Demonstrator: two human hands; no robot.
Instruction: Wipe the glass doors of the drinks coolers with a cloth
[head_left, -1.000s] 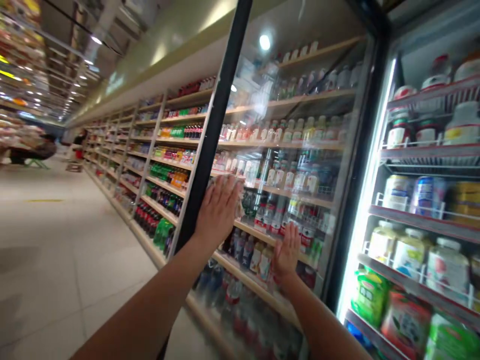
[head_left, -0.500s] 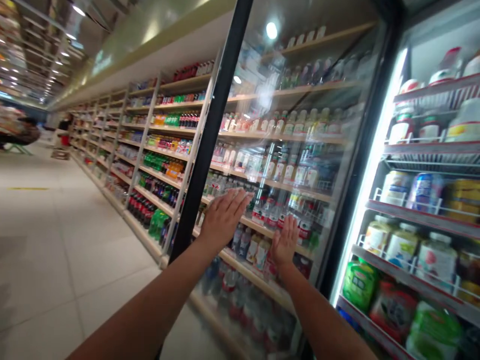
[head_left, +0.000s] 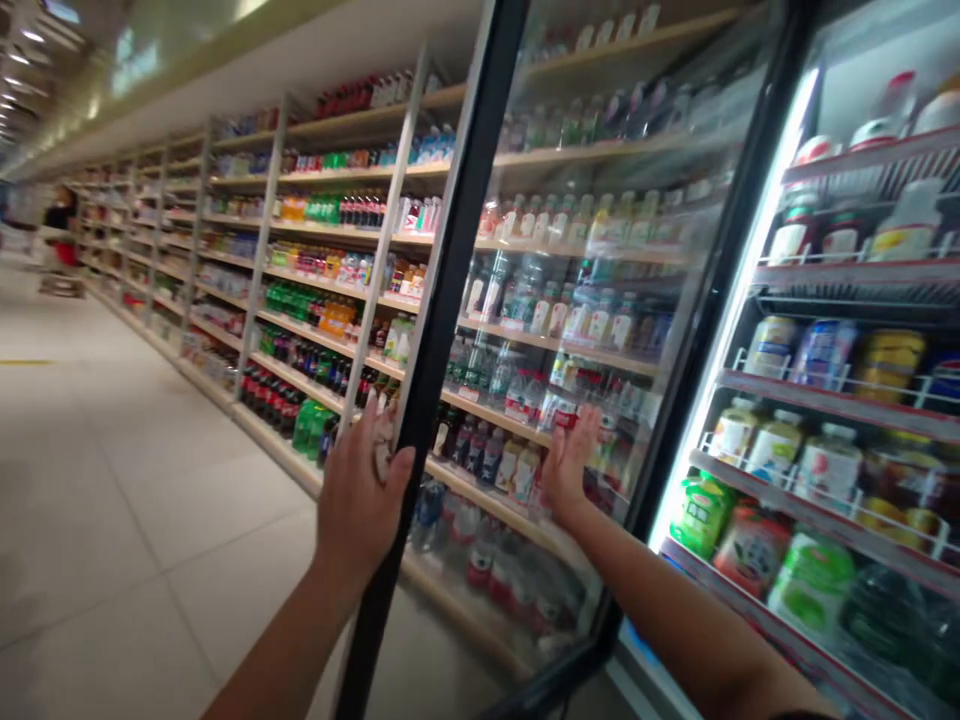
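A glass cooler door (head_left: 525, 400) with a black frame stands swung open in front of me. My left hand (head_left: 364, 490) is at the door's outer edge, its thumb lying by the black frame and its fingers pointing up, apart. Something pale shows behind those fingers; I cannot tell it from the shelf goods. On the glass, or very close to it, is my right hand (head_left: 570, 465), with fingers raised and holding nothing. Through the pane I see shelved bottles (head_left: 525, 395).
At the right stands the lit cooler (head_left: 817, 390) with bottles, cans and pouches (head_left: 814, 580) on its racks. Long drink shelves (head_left: 300, 270) run away to the left beside a tiled floor (head_left: 112, 520). Far off, a person (head_left: 60, 225) is by a red object.
My left hand has moved left and down from the middle of the pane to the door's edge. The right hand stays near the same spot. The view has turned slightly right.
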